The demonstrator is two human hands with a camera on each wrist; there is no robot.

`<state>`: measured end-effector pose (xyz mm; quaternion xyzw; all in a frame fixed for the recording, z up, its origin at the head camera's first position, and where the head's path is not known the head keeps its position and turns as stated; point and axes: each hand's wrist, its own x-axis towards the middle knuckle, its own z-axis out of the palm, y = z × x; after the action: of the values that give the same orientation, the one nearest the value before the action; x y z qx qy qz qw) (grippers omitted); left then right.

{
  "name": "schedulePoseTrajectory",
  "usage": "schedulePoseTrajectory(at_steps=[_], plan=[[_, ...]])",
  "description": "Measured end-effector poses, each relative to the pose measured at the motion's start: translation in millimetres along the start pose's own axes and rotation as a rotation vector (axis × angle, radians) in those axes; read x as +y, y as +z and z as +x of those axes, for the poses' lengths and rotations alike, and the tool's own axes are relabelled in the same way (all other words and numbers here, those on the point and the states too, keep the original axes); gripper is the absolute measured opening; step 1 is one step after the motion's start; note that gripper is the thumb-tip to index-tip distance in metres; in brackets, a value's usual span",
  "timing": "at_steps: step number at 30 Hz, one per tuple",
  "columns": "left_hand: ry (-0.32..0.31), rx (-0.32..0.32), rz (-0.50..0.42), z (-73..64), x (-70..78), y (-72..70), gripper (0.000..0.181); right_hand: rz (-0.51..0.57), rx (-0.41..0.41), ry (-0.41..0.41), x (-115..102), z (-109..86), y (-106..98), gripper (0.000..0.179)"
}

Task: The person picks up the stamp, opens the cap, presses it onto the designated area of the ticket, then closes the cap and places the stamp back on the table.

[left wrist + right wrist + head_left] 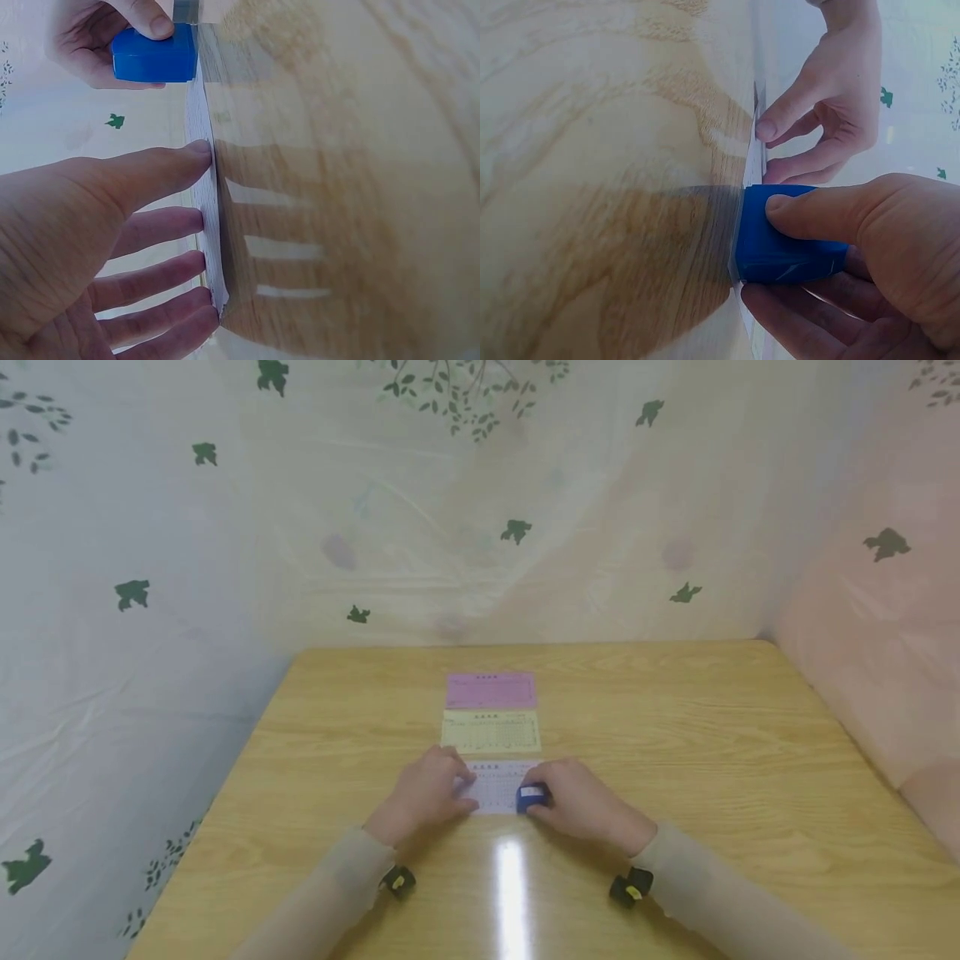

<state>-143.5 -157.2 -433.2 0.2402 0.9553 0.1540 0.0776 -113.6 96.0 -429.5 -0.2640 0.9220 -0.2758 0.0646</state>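
My right hand [576, 800] grips a blue stamp [529, 797], with a pale label on its top, between thumb and fingers. The stamp stands on the right part of a white printed slip [495, 788]; in the right wrist view its clear base [736, 238] meets the paper. With fingers spread, my left hand [427, 793] presses its fingertips on the slip's left part. In the left wrist view the thumb [196, 150] touches the near edge of the paper. What lies under the stamp is hidden.
Beyond the white slip lie a yellow printed slip [491, 732] and a pink slip [491, 691], in a column on the wooden table [675, 727]. Patterned cloth [435, 527] hangs behind and at both sides. Dark devices sit at both wrists.
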Motion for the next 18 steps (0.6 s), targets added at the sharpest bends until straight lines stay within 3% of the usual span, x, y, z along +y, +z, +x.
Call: schedulePoseTrajectory(at_steps=[18], plan=[[-0.008,0.007,-0.017,0.7,2.7,2.7,0.040,-0.019,-0.025,0.016,2.0,-2.7,-2.9,0.017]])
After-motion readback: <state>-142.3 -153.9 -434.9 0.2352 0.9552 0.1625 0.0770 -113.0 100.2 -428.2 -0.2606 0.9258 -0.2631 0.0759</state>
